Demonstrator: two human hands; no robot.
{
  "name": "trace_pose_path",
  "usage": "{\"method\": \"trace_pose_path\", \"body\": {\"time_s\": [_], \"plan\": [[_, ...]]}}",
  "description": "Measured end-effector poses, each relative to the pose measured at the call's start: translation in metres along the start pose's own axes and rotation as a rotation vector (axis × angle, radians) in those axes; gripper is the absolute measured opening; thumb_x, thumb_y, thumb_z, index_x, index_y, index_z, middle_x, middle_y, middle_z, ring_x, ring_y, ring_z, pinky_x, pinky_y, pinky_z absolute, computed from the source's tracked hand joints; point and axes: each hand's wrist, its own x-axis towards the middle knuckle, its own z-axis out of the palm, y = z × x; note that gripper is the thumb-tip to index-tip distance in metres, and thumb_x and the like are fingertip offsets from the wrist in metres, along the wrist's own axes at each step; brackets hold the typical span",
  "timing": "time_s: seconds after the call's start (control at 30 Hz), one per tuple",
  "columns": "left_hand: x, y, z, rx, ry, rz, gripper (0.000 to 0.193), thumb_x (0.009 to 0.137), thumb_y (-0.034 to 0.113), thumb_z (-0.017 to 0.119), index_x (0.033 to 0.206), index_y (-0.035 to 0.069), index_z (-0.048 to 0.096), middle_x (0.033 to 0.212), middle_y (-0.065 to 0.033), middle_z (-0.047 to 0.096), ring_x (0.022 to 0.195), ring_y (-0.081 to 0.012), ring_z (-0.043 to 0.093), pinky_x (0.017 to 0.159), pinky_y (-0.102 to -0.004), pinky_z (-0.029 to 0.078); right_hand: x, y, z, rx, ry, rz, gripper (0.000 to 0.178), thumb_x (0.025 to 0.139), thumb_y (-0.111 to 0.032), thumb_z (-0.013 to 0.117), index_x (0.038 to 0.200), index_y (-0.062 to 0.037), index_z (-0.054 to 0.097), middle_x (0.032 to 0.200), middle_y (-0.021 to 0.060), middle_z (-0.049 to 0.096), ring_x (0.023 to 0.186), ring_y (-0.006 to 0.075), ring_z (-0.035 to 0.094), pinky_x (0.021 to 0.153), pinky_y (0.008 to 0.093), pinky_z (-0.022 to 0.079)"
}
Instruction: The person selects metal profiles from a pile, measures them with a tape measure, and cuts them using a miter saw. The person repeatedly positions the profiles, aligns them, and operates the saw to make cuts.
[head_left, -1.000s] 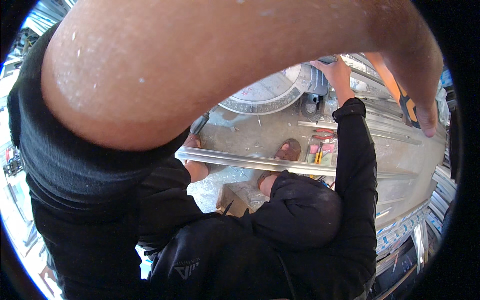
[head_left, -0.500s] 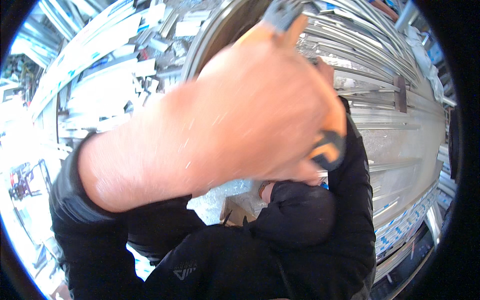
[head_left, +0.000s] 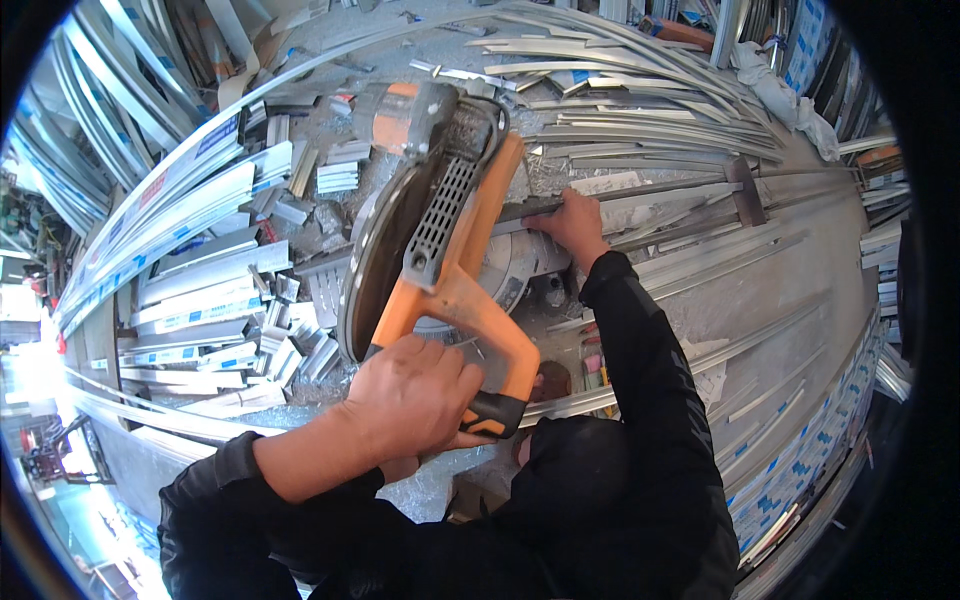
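Observation:
A mitre saw (head_left: 440, 210) with an orange and grey body stands in the middle, its round blade guard (head_left: 385, 250) on the left side. My left hand (head_left: 415, 385) is wrapped round the saw's orange and black handle. Beyond the saw head and to its right, my right hand (head_left: 575, 225) is closed on a long grey metal profile (head_left: 660, 192), which runs off to the right. The saw head hides the profile's left part and much of the round saw base (head_left: 507, 270).
Short metal offcuts (head_left: 290, 345) are heaped left of the saw. Long profiles (head_left: 190, 200) lie at the far left, and more strips (head_left: 640, 110) at the far right. A dark block (head_left: 746, 190) touches the held profile. A grey board (head_left: 810, 270) spreads at the right.
My left hand has come down from high in front of my view, lowering the saw handle and head. The right hand, mostly hidden before, now shows on the profile.

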Motion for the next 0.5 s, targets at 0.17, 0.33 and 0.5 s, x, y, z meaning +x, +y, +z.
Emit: {"method": "trace_pose_path", "body": {"time_s": [0.17,0.33,0.5], "plan": [[-0.006,0.002,0.010,0.017,0.010,-0.006,0.055,0.072,0.061,0.077,0.084,0.010,0.059,0.078,-0.0032,0.057,0.076,-0.0209,0.062,0.071,-0.0332,0.045,0.000,0.000,0.001,-0.012,-0.004,0.007,0.071,0.057,-0.058,0.093,0.085,0.0009,0.066,0.087,0.0236,0.072,0.090,0.0425,0.069,0.088,0.0484,0.053],[-0.009,0.002,0.016,0.027,-0.004,0.000,0.054,0.074,0.061,0.075,0.085,0.010,0.059,0.078,-0.0034,0.057,0.076,-0.0211,0.062,0.072,-0.0338,0.045,0.000,0.001,0.002,0.008,-0.005,0.020,0.071,0.059,-0.056,0.093,0.088,0.0019,0.065,0.091,0.0238,0.072,0.092,0.0440,0.068,0.089,0.0495,0.053],[-0.011,0.002,0.021,0.024,-0.011,-0.003,0.055,0.078,0.062,0.072,0.086,0.009,0.059,0.078,-0.0039,0.056,0.075,-0.0218,0.061,0.073,-0.0344,0.044,0.000,0.003,0.005,-0.020,0.019,-0.005,0.069,0.059,-0.056,0.094,0.085,0.0007,0.064,0.088,0.0229,0.072,0.091,0.0433,0.068,0.087,0.0499,0.052]]}}
